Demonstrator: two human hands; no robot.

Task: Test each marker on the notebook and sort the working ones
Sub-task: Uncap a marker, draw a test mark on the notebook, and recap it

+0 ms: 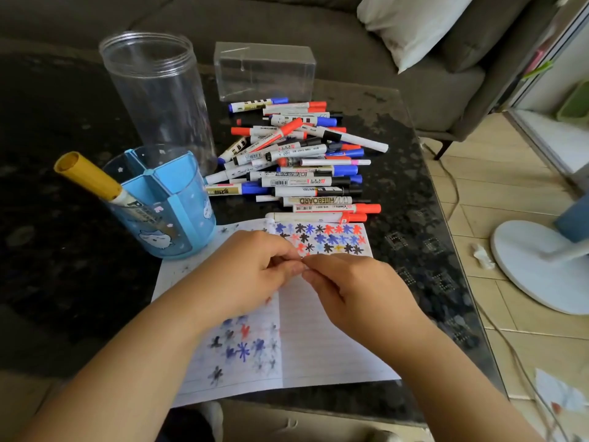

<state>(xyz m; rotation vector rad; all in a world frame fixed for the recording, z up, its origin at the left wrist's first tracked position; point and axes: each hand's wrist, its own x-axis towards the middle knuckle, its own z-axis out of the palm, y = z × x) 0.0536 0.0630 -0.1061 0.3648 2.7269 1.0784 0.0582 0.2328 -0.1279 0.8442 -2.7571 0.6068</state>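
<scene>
left hand [245, 272], right hand [357, 288], fingertips meeting over notebook [334, 346]

Fingertips of the left hand [245, 275] and right hand [357, 291] meet above the open notebook [318, 339], hiding whatever they may pinch and covering the middle of its pages. In the heap of markers [296, 161], lower barrels lie buried and most label print is too small to read. The fan base [538, 266] is cut off by the right edge.
</scene>
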